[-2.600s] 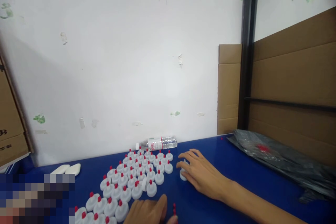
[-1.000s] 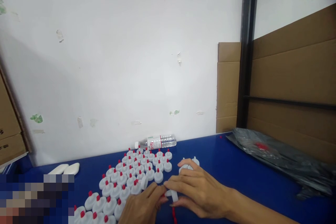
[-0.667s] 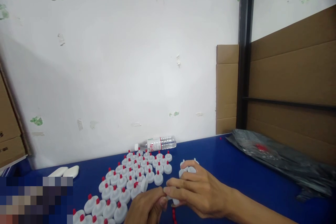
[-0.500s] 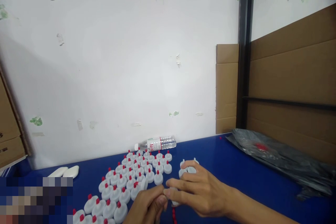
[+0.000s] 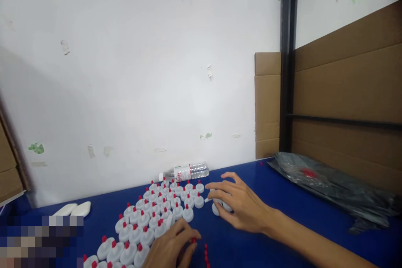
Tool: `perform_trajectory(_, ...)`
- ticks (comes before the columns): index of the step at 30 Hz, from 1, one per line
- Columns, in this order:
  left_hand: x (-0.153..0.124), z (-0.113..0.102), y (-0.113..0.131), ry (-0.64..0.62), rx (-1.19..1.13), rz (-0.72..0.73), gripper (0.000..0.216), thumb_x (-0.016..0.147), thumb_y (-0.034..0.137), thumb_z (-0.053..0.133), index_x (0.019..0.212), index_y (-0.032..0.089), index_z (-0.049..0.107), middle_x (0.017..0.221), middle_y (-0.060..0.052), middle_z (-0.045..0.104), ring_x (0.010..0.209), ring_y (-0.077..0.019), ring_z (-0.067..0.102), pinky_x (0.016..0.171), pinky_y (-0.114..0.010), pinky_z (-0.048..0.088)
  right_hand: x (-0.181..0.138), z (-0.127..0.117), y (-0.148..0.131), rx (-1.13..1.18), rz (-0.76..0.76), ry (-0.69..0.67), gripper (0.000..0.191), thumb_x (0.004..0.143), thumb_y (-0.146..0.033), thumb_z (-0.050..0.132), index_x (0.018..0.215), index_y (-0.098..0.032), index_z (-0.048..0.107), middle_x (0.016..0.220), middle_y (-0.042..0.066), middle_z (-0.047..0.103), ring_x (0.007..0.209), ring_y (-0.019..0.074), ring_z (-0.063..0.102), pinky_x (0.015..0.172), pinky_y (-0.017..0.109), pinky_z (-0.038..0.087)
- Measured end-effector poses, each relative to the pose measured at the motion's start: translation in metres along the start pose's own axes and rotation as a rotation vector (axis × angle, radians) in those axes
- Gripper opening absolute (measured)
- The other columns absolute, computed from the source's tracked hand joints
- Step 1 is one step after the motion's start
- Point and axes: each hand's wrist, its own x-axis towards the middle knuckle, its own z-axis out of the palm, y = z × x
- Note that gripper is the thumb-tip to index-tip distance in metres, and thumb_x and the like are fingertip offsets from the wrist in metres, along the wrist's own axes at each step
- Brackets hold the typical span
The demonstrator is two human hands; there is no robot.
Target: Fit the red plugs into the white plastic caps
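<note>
L hand (image 5: pixel 174 246) had fingers pinched on a red tip (image 5: pixel 194 240); R hand (image 5: pixel 241 203) had fingers part-spread nr white caps (image 5: pixel 216 208) on desk (image 5: pixel 254 245), couldn't tell if gripping

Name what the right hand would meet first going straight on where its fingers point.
The right hand would likely meet a nearby red-tipped white cap on its left, though depth is unclear.

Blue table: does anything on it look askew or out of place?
Yes: one cap beside the left hand is tipped sideways, while its neighbours stand upright. A small red piece also lies alone near the grey plastic.
</note>
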Motion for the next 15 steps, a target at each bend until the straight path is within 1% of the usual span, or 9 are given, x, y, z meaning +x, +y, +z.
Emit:
perform_trajectory(4, -0.0006, 0.003, -0.0044, -0.042, 0.098, 0.071, 0.031, 0.091, 0.009, 0.056, 0.108, 0.031, 0.07, 0.101, 0.001, 0.072, 0.082, -0.0128, 0.072, 0.071, -0.017, 0.054, -0.0029, 0.0027, -0.0004, 0.077, 0.068, -0.044, 0.021, 0.095, -0.011, 0.051, 0.109, -0.023, 0.059, 0.116, 0.006, 0.076, 0.095, 0.0171, 0.073, 0.108, 0.046, 0.035)
perform_trajectory(6, -0.0005, 0.0044, -0.0053, -0.067, 0.134, 0.08, 0.027, 0.091, 0.011, 0.06, 0.107, 0.031, 0.07, 0.1, 0.002, 0.073, 0.081, -0.0129, 0.072, 0.069, -0.016, 0.054, -0.0037, 0.0026, 0.0013, 0.094, 0.089, -0.047, 0.018, 0.096, -0.011, 0.05, 0.105, -0.024, 0.059, 0.113, 0.004, 0.076, 0.089, 0.0158, 0.073, 0.109, 0.046, 0.034)
perform_trajectory(10, 0.0, 0.0059, -0.0067, -0.096, 0.175, 0.102, 0.02, 0.093, 0.02, 0.066, 0.109, 0.031, 0.07, 0.102, 0.001, 0.073, 0.082, -0.0142, 0.073, 0.069, -0.017, 0.055, -0.0038, 0.0031, 0.0002, 0.105, 0.099, -0.066, 0.012, 0.097, -0.016, 0.054, 0.105, -0.023, 0.058, 0.109, 0.004, 0.076, 0.089, 0.0166, 0.072, 0.11, 0.046, 0.033)
perform_trajectory(13, -0.0002, 0.0054, -0.0051, -0.062, 0.142, 0.127, 0.02, 0.095, 0.021, 0.064, 0.112, 0.031, 0.07, 0.102, 0.0, 0.073, 0.084, -0.0143, 0.074, 0.072, -0.018, 0.056, -0.0037, 0.0046, -0.003, 0.098, 0.107, -0.136, 0.01, 0.096, -0.018, 0.056, 0.105, -0.022, 0.058, 0.108, 0.005, 0.075, 0.089, 0.0165, 0.07, 0.111, 0.045, 0.033)
perform_trajectory(15, -0.0004, 0.0041, -0.0025, 0.007, 0.112, 0.113, 0.022, 0.097, 0.018, 0.056, 0.112, 0.029, 0.069, 0.101, -0.001, 0.073, 0.084, -0.014, 0.074, 0.073, -0.018, 0.058, -0.0036, 0.0054, -0.0048, 0.095, 0.099, -0.179, 0.008, 0.096, -0.019, 0.057, 0.104, -0.021, 0.059, 0.112, 0.005, 0.073, 0.093, 0.0164, 0.069, 0.111, 0.043, 0.034)
